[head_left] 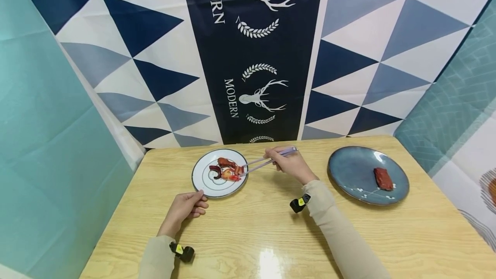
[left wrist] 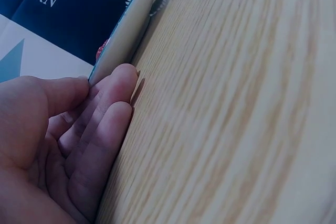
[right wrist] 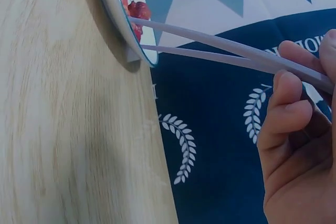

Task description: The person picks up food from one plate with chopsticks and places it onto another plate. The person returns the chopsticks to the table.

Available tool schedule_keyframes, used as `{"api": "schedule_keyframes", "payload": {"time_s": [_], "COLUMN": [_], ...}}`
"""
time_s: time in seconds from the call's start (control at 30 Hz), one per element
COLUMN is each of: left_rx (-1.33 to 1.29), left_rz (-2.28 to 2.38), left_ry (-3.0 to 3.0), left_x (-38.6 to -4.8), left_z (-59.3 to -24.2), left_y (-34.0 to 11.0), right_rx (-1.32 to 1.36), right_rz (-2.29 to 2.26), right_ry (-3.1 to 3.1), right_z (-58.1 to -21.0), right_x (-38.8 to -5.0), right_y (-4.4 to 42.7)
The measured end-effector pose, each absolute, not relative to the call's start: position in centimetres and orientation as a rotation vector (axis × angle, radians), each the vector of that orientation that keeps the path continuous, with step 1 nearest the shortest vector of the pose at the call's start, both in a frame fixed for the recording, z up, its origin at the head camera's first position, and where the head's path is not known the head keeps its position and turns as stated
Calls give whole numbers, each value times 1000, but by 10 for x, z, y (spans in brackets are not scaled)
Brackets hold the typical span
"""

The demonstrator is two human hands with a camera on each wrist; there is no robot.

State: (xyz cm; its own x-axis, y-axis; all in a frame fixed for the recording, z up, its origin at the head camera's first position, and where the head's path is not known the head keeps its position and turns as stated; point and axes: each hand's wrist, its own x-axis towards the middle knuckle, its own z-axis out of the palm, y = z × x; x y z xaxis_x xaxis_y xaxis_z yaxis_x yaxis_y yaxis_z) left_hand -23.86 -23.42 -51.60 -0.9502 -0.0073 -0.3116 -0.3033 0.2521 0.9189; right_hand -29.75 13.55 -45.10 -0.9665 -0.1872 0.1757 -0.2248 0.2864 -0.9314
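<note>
My left hand (head_left: pixel 185 208) pinches the near-left rim of a small white plate (head_left: pixel 198 177), thumb on top and fingers beneath, clearest in the left wrist view. On that plate lie a browned drumstick-like piece (head_left: pixel 226 162), a dark curved piece (head_left: pixel 215 172), an orange-red shrimp-like piece (head_left: pixel 230 175) and a small reddish-brown piece (head_left: pixel 240 170). Pale purple chopsticks (right wrist: pixel 210 39) are held in my right hand (head_left: pixel 290 165), right of the plate. Their tips are apart and reach over its right rim, at the small reddish-brown piece; whether they grip it I cannot tell.
A larger blue-grey plate (head_left: pixel 348 171) stands at the right of the wooden table (head_left: pixel 248 227), with a flat dark-red meat piece (head_left: pixel 383 178) on it. Behind the table hangs a patterned cloth (head_left: pixel 267 55); teal cloth (head_left: pixel 46 141) borders the left side.
</note>
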Motion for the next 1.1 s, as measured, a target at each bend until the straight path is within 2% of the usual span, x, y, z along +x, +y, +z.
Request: {"api": "schedule_keyframes", "payload": {"time_s": [0.37, 0.8, 1.1], "left_rx": [-288, -271, -282], "left_rz": [1731, 1746, 1713], "left_ry": [2304, 2296, 2319], "left_x": [-241, -239, -239], "left_z": [-515, -512, -514], "left_y": [-233, -233, -237], "right_rx": [443, 640, 535], "right_rz": [1813, 1771, 1711], "right_ry": [-2413, -2363, -2440], "right_z": [-431, -410, -404], "right_x": [-277, -249, -231], "right_y": [167, 187, 202]}}
